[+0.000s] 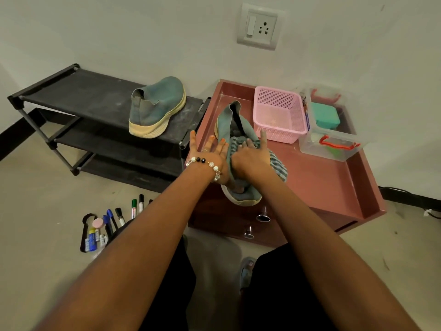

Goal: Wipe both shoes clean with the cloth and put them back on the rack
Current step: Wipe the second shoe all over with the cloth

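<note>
One teal slip-on shoe [156, 107] with a cream sole stands on the top shelf of the black rack [71, 91]. The second teal shoe [229, 125] lies on the maroon cabinet top [322, 180], its toe over the front edge. My left hand [210, 154], fingers straight, presses against the shoe's left side. My right hand [253, 156] presses a striped grey-green cloth [278, 164] onto the shoe's upper; the cloth bunches under the palm, and most of the shoe's middle is hidden by my hands.
A pink mesh basket [279, 113] and a clear plastic box [331, 130] with red latches sit at the back of the cabinet top. Markers and small tubes [112, 223] lie on the floor at left. A wall socket [260, 26] is above.
</note>
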A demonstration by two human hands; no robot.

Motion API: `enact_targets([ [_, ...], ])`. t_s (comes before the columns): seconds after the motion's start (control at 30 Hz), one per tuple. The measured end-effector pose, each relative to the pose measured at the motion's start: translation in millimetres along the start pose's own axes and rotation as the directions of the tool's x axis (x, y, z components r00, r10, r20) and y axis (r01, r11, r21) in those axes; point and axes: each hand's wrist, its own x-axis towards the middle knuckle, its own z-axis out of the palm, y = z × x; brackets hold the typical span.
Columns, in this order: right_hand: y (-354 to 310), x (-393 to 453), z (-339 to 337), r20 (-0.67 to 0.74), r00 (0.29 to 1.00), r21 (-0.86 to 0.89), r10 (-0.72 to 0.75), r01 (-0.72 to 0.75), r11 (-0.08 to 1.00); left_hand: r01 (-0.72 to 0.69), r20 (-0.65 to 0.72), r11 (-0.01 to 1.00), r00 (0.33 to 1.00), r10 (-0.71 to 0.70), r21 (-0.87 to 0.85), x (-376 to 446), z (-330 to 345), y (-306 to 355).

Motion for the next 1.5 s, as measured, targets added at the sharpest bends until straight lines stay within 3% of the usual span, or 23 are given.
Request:
enact_targets([
  [0.17,6.8,17.4,-3.8,-0.037,0.999,0.011,0.018,-0.018,1.0,0.017,0.008,1.0,1.0,-0.017,-0.021,4.1,0.1,1.7],
  [0.33,3.5,-7.3,-1.3,0.044,0.998,0.007,-0.036,0.035,0.999,0.016,-0.019,1.0,1.0,-0.016,0.0,4.2,5.6,0.0],
  [0.5,-15.5,-35.4,2.9,0.049,0.996,-0.052,0.076,-0.073,0.996,0.012,-0.023,1.0,1.0,-0.013,-0.009,6.3,8.0,0.0],
  [0.63,-13.1,-19.2,-2.2,0.082,0.993,-0.136,0.08,-0.069,0.988,0.003,-0.021,1.0,1.0,-0.003,-0.015,3.7,5.2,-1.0],
  [0.83,14.6,12.6,1.9,-0.009,1.0,-0.119,0.022,-0.023,0.993,0.023,0.016,0.999,1.0,-0.023,-0.043,6.7,2.9,1.2],
  [1.1,20.0,-42.5,-10.8,0.199,0.976,0.15,-0.093,0.064,0.987,0.012,-0.009,1.0,1.0,-0.012,0.016,11.4,7.6,0.9],
  [1.2,24.4,-57.9,-7.2,0.146,0.98,0.188,-0.136,0.108,0.976,0.004,0.025,0.999,1.0,-0.003,-0.041,11.5,4.9,-0.1],
  [1.4,14.0,-13.5,10.7,0.018,0.99,-0.011,-0.137,0.137,0.99,-0.058,0.094,0.997,0.994,0.061,-0.043,9.7,-4.2,-4.8],
  [1.5,15.8,4.2,14.0,-0.053,0.987,0.016,-0.152,0.153,0.988,-0.064,0.111,0.998,0.992,0.066,-0.025,7.7,-2.2,-6.2],
])
